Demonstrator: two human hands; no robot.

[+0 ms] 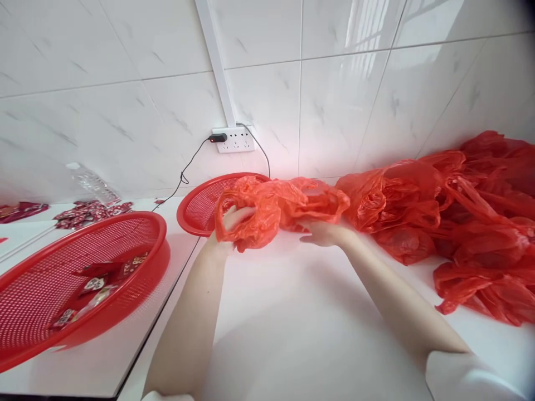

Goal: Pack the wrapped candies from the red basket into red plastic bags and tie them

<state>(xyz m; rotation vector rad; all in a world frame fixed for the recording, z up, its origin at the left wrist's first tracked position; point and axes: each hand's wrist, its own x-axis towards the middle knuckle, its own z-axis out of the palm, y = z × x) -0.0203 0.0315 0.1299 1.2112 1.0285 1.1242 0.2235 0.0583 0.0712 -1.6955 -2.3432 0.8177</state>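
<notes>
A crumpled red plastic bag (pixel 271 209) hangs between my two hands above the white table, in front of the small red basket. My left hand (pixel 236 220) is closed on its left end, fingers partly covered by the film. At the bag's lower right edge is my right hand (pixel 321 233), whose fingertips are hidden under the plastic, so its grip cannot be made out. The bag's right end lies close to a pile of other red plastic bags (pixel 401 195) along the wall.
A large red basket (pixel 154 234) with several red packets stands at the left. The small red basket (pixel 196 206) is at the wall. Behind are a plastic bottle (pixel 94 184), patterned red cloth (pixel 83 214) and a socket strip (pixel 236 140) with cables.
</notes>
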